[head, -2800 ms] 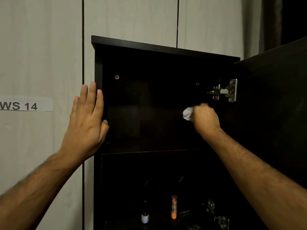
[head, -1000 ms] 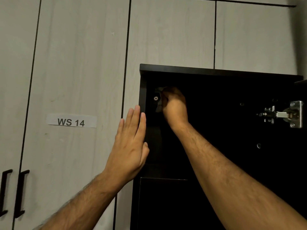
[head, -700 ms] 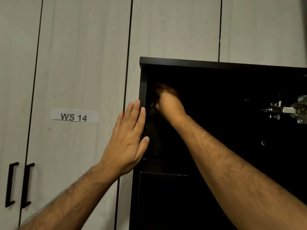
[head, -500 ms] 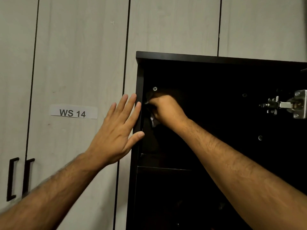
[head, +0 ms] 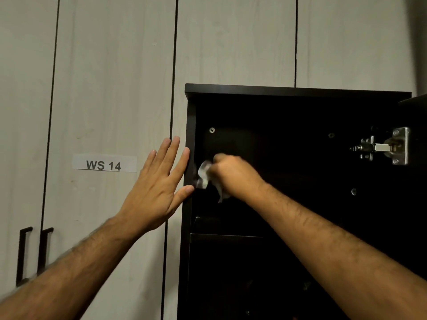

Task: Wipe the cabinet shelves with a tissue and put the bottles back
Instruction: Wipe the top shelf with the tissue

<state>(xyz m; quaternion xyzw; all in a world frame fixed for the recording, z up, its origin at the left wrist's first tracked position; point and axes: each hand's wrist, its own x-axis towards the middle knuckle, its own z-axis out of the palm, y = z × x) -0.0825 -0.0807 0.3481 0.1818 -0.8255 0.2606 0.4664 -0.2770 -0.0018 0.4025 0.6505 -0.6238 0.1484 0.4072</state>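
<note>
Inside the upper compartment of the tall dark-brown wooden cabinet [head: 288, 91], the right hand [head: 233, 175] is curled into a closed grip around a crumpled white paper tissue [head: 203, 173]. The tissue bulges out of the thumb side of that grip and a loose tail of it hangs below the hand; it sits against the inner face of the cabinet's left side panel, though the motion blur there makes the exact contact hard to confirm. Above and a little to the left of the grip, a small silver cross-head screw [head: 211, 130] shows in the back panel. Well off to the right of the grip, a shiny metal door hinge [head: 383, 147] is fixed beside the opened dark door, of which only an edge shows. Below the grip lies the dark horizontal shelf [head: 226, 236], and the compartment under it is too dim to make anything out.

Just to the left of the grip, on the other side of the cabinet's front edge, the left hand [head: 159, 183] is flat and fully spread, holding nothing, its fingers [head: 172, 146] pointing up and its thumb touching the cabinet's edge. The palm rests against the pale grey wood-grain wardrobe panels [head: 111, 88]. Further left is a white paper label reading "WS 14" [head: 104, 164], and lower down a pair of thin black metal door handles [head: 34, 255].
</note>
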